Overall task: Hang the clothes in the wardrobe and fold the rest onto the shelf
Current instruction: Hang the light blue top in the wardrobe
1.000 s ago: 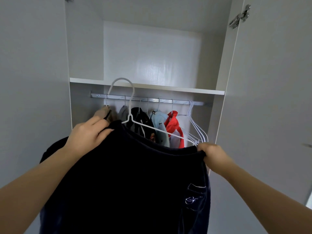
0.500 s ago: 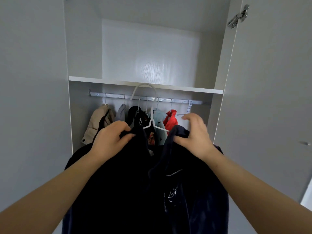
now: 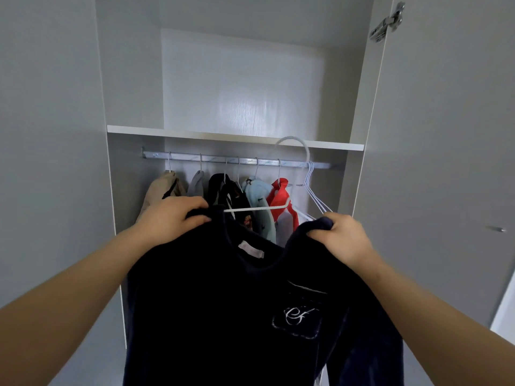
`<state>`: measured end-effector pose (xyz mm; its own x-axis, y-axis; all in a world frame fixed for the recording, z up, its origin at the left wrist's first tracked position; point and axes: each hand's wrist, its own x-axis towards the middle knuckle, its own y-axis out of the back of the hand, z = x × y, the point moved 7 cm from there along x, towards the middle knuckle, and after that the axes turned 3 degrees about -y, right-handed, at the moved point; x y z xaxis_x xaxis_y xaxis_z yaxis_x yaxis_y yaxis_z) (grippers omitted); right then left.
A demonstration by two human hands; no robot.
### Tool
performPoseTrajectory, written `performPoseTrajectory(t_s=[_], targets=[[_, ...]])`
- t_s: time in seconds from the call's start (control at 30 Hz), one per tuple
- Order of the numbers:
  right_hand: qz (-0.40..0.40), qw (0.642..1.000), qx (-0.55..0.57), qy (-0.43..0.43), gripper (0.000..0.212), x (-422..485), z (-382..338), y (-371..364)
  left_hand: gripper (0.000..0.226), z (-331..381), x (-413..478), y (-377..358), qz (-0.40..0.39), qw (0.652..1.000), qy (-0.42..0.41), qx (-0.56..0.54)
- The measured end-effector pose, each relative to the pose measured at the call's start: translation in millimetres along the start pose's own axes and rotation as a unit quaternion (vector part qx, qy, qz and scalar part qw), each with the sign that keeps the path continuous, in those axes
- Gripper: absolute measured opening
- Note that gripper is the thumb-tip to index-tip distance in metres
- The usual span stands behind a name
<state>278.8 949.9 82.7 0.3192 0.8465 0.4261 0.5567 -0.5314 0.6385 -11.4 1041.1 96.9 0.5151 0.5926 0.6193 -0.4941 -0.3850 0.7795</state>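
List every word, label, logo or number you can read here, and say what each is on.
"ef" (curly white monogram, letters uncertain): on the chest pocket of the dark garment.
The neck label inside its collar: too blurred to read.
No other text shows.

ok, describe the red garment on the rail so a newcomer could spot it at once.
In the open wardrobe, find the metal rail under the white shelf. The red garment hangs towards its right end, between the pale blue garment and the bunch of empty white hangers. It is the only bright red piece there.
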Motion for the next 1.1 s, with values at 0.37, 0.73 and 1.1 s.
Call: performPoseTrajectory(t_s=[0.37, 0.73, 1.1], targets=[[0.005, 0.996, 0.001, 0.083, 0.014, 0, -11, -16, 0.041, 38, 14, -33, -0.053, 0.998, 0.010, -0.015], [-0.043, 0.981, -0.191, -0.012, 0.032, 7, 50, 2, 0.043, 14, 16, -9, 0.101, 0.989, 0.103, -0.023], [-0.110, 0.994, -0.010, 0.001, 0.046, 1, 20, -23, 0.028, 47, 16, -45, 0.047, 0.982, 0.090, -0.157]])
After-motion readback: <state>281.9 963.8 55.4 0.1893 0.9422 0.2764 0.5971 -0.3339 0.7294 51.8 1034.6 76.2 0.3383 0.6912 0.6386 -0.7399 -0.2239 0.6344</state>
